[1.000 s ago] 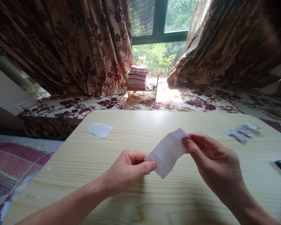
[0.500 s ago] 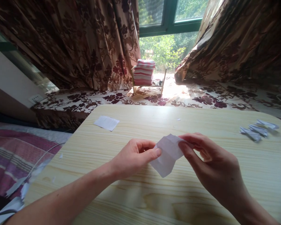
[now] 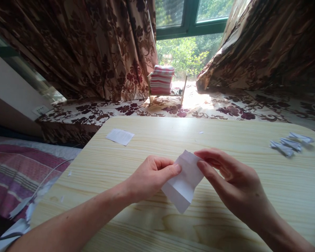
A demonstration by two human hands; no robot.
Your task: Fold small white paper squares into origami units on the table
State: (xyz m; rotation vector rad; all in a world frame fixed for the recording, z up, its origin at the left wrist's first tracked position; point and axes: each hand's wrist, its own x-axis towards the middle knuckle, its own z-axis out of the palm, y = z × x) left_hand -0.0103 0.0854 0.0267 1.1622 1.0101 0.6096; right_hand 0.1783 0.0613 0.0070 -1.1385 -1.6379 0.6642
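A small creased white paper slip (image 3: 184,182) hangs just above the pale wooden table (image 3: 152,224), slanting down toward me. My left hand (image 3: 151,176) pinches its left edge between thumb and curled fingers. My right hand (image 3: 233,185) grips its upper right edge with thumb and forefinger. Both hands are closed on the paper near the middle of the table.
Another white paper slip (image 3: 120,136) lies flat at the table's far left. Three folded paper pieces (image 3: 288,144) sit at the far right. Behind the table are a flowered cloth ledge, a small wooden rack with striped folded cloths (image 3: 161,79), curtains and a window.
The paper has turned from lying stretched sideways between my hands to hanging steeper and lower. My hands have come closer together. The camera view shifted slightly left earlier.
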